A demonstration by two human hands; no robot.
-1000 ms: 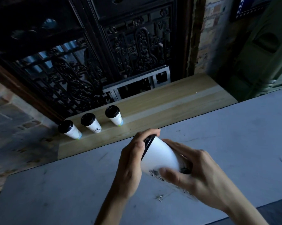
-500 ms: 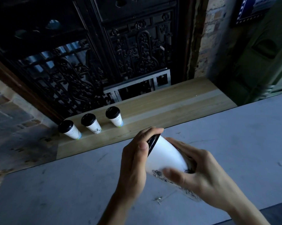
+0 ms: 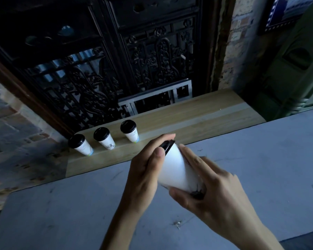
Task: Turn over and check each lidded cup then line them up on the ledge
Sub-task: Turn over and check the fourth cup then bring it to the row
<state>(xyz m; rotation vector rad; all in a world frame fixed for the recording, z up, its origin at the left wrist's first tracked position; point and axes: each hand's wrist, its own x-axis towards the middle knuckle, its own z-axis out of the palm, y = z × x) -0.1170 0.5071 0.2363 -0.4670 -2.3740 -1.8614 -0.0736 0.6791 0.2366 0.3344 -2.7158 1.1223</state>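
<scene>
Nearest, both hands hold one white lidded cup [image 3: 175, 170] above the grey worktop [image 3: 260, 159]. It lies tilted, its black lid [image 3: 167, 146] pointing away from the person and its base toward the right palm. The left hand [image 3: 144, 170] wraps the lid end, thumb laid along the white wall just below the lid and the fingers [image 3: 167, 137] curled over the far side of the rim. The right hand [image 3: 217, 192] cups the base end, its thumb pressed under the lower wall and its other fingers stretched along the upper right side of the cup, so both hands are closed on this same cup. A dark printed mark shows on the wall close to the right thumb, too blurred to read. Below the hands the worktop is scuffed, with a small speck of debris [image 3: 178, 223] lying on it.

Beyond the fingers and to their left, a pale wooden ledge [image 3: 197, 116] runs along the far edge of the worktop. Three more white cups with black lids stand upright on it in a row, apart from one another: the closest to the left fingers [image 3: 130, 131], a middle one [image 3: 104, 138], and the farthest left [image 3: 80, 144] near the end of the ledge. Behind the ledge rises a dark ornate metal grille [image 3: 152, 60], with a brick wall [image 3: 238, 44] to the right of it
</scene>
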